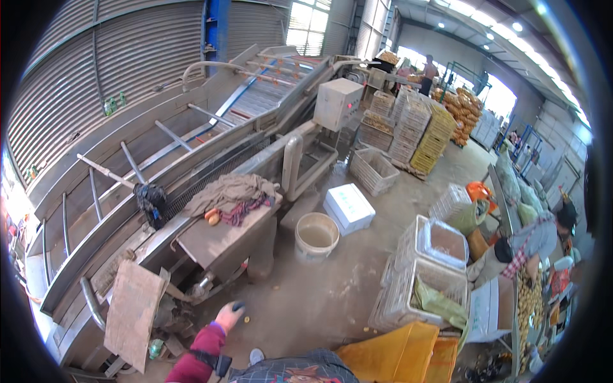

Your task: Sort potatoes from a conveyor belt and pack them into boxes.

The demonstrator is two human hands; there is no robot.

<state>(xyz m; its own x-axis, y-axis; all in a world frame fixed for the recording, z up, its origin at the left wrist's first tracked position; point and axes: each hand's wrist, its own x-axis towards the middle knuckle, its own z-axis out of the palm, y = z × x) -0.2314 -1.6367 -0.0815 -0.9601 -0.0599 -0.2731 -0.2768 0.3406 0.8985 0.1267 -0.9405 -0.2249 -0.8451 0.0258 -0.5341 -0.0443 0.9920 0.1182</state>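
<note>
My left hand [229, 317], in a maroon sleeve with a black strap at the forearm, hangs over the wet floor. A dark patch shows at its fingertips; blur hides whether that is an object or part of a glove. The hand touches no machine part or container. Nearest to it are a small yellowish piece [246, 319] on the floor and the lower end of a metal conveyor machine [201, 282]. My right hand is out of view. Below me show a dark checked garment [292, 368] and one pale shoe [256, 356].
A white bucket [316, 239] and a white box [349, 209] stand ahead. Cloths [230, 194] lie on a metal ledge; a cardboard sheet [134, 311] leans at left. Plastic crates [431, 292] and orange sacks [392, 352] stand right, near a person [522, 244] bending over potatoes [529, 306].
</note>
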